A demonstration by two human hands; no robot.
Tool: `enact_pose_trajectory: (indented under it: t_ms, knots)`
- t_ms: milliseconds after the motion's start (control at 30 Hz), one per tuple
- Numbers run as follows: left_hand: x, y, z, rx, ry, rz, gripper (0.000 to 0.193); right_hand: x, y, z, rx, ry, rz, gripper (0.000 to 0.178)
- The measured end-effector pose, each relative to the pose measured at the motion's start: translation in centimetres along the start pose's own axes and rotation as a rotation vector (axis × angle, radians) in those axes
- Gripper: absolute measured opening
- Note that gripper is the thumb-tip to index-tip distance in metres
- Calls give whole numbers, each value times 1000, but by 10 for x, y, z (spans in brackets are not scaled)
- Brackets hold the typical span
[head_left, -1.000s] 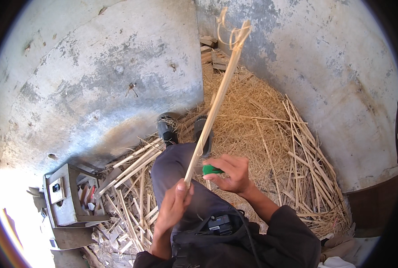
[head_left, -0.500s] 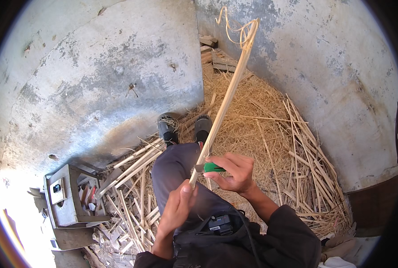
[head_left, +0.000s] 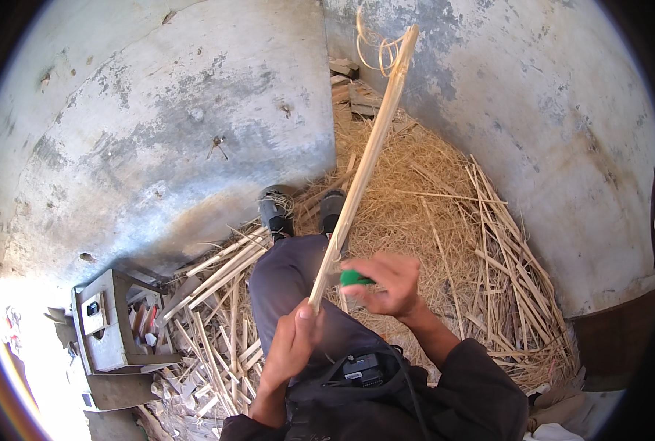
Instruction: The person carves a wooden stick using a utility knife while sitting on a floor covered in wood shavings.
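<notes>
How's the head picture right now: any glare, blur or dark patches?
Head view: glare whites out the lower left, beside the wooden stand; same view: the right hand and green handle look blurred, the left hand sharper; same view: corners go black.

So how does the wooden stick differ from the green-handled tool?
The wooden stick is long and pale; the green-handled tool shows only a short green part. The stick slants up from the left hand, with curled shavings at its far end; the tool sits in the right hand, looking blurred. Both are hand-held.
</notes>
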State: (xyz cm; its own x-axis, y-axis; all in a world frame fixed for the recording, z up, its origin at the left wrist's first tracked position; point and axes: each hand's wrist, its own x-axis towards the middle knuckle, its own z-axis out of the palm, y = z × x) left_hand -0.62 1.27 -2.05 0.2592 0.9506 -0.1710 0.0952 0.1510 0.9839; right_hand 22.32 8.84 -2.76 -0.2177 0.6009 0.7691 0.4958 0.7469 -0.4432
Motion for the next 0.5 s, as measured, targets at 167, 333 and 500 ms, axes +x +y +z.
enact_pose_trajectory:
  t_ms: [167, 333, 500]
  knots:
    - [0, 7, 1, -32, 3, -33, 48, -10, -3, 15, 16, 3, -22, 39]
    - [0, 5, 1, 17, 11, 13, 49, -8, -2, 14, -9, 33, 2, 38]
    - [0, 6, 4, 108, 56, 26, 47, -4, -3, 9, -49, 25, -7, 36]
